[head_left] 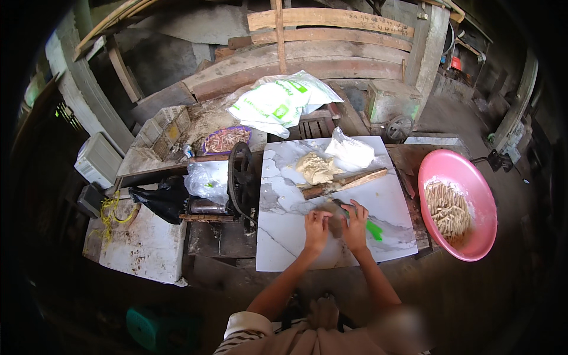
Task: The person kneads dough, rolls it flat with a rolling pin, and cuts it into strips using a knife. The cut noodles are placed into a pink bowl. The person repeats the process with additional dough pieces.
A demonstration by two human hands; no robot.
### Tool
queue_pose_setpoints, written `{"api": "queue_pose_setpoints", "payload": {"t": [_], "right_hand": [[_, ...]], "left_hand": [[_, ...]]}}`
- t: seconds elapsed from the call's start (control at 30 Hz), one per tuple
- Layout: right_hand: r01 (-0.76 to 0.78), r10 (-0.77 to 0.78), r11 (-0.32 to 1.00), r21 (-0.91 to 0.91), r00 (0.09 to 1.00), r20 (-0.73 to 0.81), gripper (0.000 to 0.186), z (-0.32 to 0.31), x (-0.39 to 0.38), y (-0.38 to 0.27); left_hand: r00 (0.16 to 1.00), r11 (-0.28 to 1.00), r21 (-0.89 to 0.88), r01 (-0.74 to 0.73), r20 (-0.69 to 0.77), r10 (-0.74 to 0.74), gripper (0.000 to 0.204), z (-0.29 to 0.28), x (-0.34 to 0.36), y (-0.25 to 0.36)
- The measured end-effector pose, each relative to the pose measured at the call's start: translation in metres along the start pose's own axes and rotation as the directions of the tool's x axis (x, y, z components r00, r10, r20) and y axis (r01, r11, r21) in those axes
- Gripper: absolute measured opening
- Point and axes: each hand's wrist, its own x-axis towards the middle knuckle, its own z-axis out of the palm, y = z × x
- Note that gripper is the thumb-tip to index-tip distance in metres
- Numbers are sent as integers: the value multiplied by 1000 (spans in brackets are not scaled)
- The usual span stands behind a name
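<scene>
On a white marbled board (284, 239), my left hand (316, 231) rests with its fingers curled and fingertips together. My right hand (356, 228) is just beside it, fingers bent inward. Between them lies a flat brownish piece (335, 227), and the fingertips of both hands meet its edges. What exactly they pinch is too small to make out. A bright green piece (374, 231), perhaps a handle, shows right of my right hand, and a dark narrow strip (339, 203) lies beyond its fingers. Farther back are a lump of pale dough (318, 168) and a wooden rolling stick (361, 178).
A white plastic bag (350, 149) stands at the board's far edge. At the right, a pink basin (486, 201) holds many pale dough strips (445, 207). A hand-cranked machine with a dark wheel (239, 180) borders the board's left side. Beyond it sits a purple-rimmed tray (248, 134).
</scene>
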Motion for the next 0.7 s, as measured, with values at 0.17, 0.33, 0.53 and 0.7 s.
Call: {"api": "queue_pose_setpoints", "payload": {"t": [0.17,0.33,0.53,0.7], "right_hand": [[-88,102,974,-208,993,55,42,-14,-16,29],[-7,0,988,-155,999,-45,40,-19,-20,57],[-138,117,955,-262,989,-95,45,-62,-11,97],[-131,89,944,-304,985,-149,45,-68,5,100]], "left_hand": [[968,889,389,-241,24,251,30,10,5,16],[803,774,264,-575,362,474,49,44,16,29],[692,736,109,-668,455,561,52,94,22,54],[719,776,87,-624,452,528,49,109,34,59]]}}
